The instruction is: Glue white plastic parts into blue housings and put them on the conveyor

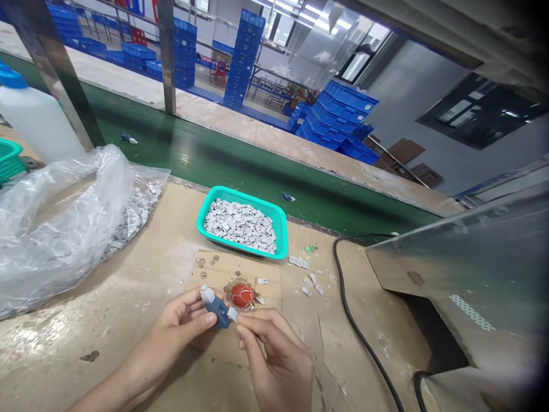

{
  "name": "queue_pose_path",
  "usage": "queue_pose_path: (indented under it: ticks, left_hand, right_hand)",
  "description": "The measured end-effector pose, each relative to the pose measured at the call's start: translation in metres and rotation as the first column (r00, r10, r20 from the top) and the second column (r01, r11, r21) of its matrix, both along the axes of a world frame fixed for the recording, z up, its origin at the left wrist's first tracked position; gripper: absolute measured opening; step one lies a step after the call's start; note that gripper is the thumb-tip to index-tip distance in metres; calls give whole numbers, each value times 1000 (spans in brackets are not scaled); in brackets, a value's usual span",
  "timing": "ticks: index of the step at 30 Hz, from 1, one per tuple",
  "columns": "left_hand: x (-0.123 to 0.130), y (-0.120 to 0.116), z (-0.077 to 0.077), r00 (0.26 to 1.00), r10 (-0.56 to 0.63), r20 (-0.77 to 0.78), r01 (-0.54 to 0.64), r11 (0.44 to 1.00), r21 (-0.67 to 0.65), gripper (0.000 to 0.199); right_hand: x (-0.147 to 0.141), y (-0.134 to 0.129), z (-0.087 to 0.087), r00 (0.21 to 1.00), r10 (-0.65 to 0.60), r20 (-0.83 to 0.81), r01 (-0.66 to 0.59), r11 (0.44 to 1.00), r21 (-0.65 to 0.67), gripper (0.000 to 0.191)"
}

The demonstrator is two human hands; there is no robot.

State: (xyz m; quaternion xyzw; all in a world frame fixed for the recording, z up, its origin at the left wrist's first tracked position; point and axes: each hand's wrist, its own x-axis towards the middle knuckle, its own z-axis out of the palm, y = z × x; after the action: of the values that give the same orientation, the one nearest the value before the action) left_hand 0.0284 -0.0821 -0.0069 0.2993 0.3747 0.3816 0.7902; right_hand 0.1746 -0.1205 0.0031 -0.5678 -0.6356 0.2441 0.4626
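My left hand (189, 320) grips a blue-grey plastic part (217, 312) with a light grey tip at its upper left end. The fingers of my right hand (274, 349) pinch a small light grey piece (232, 314) against the part's right end. Just beyond my hands, a round red dish (242, 295) with a wet, glossy look sits on a stained cardboard sheet (266, 272). Small grey pieces lie beside the dish. Behind it stands a turquoise basket (281, 229) full of small grey pieces (240, 223).
At the left are a clear plastic bag (86, 229) of grey pieces and a white bottle (38, 120). A black cable (351, 320) runs down the right beside a metal housing (472, 274). Blue parts (287, 197) lie on the green belt (240, 166) behind.
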Motion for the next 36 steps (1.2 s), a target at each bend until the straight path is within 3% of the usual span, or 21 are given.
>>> queue_pose_path:
  ticks: [5,12,18,24,26,28,30,31,33,34,35,36]
  left_hand:
    - [0,-1,1,1000,1,0,-1,1000,14,18]
    - [0,-8,-3,997,6,-74,-1,998,59,17]
    - [5,-8,-3,992,108,-65,-106,994,37,25]
    - [7,-2,-3,986,160,48,-159,987,-23,44]
    - [0,7,1,981,193,32,-194,980,48,47]
    - [-10,23,10,980,197,-10,-191,959,208,45]
    - [-18,51,22,970,219,-107,-152,887,436,42]
    - [-20,71,28,951,250,-182,-111,825,554,41]
    - [-18,121,37,843,357,-401,61,678,732,43]
    - [-16,149,40,710,444,-546,203,613,763,45]
    - [-13,177,41,483,521,-704,397,586,707,48]
    - [-10,204,41,387,544,-744,452,591,668,52]
  right_hand:
    - [-4,-1,-7,1000,-10,-26,12,999,53,17]
    - [-6,-1,0,998,58,26,-60,993,105,22]
    - [-11,-2,-4,972,122,202,-150,980,130,33]
    - [-5,-2,-10,963,-29,268,-47,961,273,31]
    - [11,11,-7,954,-92,286,6,958,288,27]
    - [31,37,-4,939,-128,318,40,962,270,24]
    - [50,72,-2,915,-125,383,38,973,227,25]
    - [57,91,-1,893,-106,437,26,982,185,27]
    - [67,127,-2,866,-34,499,-33,992,125,28]
    - [69,143,-3,851,5,525,-65,993,96,28]
    - [70,155,-5,838,31,545,-86,993,76,30]
    - [70,164,-7,825,48,563,-99,993,61,31]
